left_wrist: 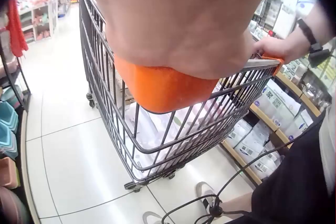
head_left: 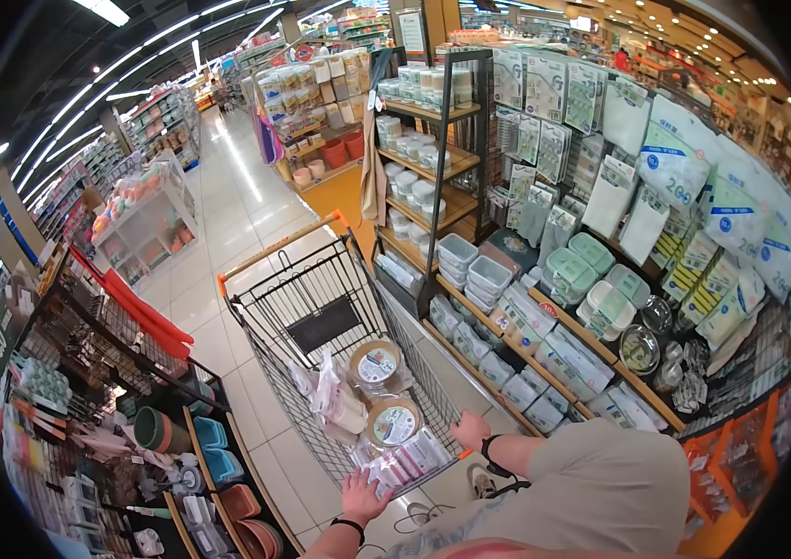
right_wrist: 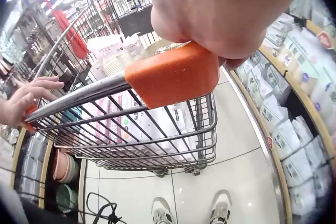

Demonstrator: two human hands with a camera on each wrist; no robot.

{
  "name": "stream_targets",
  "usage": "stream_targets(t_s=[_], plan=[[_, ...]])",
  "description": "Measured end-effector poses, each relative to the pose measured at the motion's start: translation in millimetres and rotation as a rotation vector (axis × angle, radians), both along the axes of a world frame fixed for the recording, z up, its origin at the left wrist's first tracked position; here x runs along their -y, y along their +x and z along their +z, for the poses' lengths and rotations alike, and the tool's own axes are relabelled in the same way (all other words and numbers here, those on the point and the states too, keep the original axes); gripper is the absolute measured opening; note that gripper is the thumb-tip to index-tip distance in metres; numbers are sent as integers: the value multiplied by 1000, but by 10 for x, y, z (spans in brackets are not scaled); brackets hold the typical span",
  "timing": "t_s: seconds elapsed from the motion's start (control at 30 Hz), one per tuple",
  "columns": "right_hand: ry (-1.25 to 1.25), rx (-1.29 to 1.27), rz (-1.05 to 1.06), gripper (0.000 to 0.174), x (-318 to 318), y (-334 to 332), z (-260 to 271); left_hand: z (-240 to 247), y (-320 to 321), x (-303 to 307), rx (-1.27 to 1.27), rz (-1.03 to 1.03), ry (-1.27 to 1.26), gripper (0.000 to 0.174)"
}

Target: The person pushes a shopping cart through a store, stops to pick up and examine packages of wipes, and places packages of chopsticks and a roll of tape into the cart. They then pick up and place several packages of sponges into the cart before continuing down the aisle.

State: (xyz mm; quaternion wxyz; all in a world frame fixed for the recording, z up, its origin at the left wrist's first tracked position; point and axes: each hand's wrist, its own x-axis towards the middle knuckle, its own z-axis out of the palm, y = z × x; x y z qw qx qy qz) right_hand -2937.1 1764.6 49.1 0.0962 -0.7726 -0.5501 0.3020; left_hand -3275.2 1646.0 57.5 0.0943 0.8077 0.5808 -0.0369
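A wire shopping cart (head_left: 274,410) with orange corner pieces stands in front of me. My left hand (head_left: 364,497) rests on its near left corner, the fingers spread and fairly straight over the rim, as the right wrist view also shows. At the near right corner my right hand (head_left: 471,430) grips the orange corner piece (right_wrist: 173,74), fingers curled over it. Inside the cart lie two round packs with printed labels (head_left: 378,363), a wrapped stack of pale paper cups (head_left: 344,410) and pink-and-white plastic packs (head_left: 409,460).
Shelves of food containers (head_left: 488,275) and hanging bags (head_left: 679,154) line the right side. On the left a rack holds blue baskets (head_left: 218,452) and plant pots (head_left: 158,430). A tiled aisle (head_left: 228,177) runs ahead past a white display stand (head_left: 148,228). Dark cables (left_wrist: 231,182) hang near my legs.
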Motion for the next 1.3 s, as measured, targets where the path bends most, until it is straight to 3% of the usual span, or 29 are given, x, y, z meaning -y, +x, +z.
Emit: stream_targets(t_s=[0.27,0.3,0.4,0.43,0.53,0.57,0.67,0.7,0.73,0.8,1.17,1.3], plan=[[14,13,28,43,0,21,-111,-195,-21,-10,109,10,116,62],[-5,-3,35,43,1,20,-36,38,35,-31,143,-47,316,54],[7,5,52,44,4,17,-80,263,44,9,32,-81,199,47],[-10,12,45,45,0,10,-86,476,89,-63,-15,40,-275,58],[-26,-4,16,45,-7,12,-100,401,42,-94,1,-4,-293,56],[-9,-14,15,45,-8,29,-148,364,41,-41,50,9,-101,53],[22,-37,45,46,-8,35,-187,117,-4,-50,76,126,-343,53],[16,-21,36,45,-9,25,-169,94,-15,-24,37,52,-191,56],[0,-30,29,45,-8,12,-156,69,-37,-17,68,95,-256,56],[-32,-43,14,45,8,13,-60,588,107,-108,133,180,-387,58],[16,6,4,47,9,-7,-77,734,115,-187,126,163,-475,65],[23,-15,4,48,21,-7,6,436,83,-165,160,144,-440,64]])
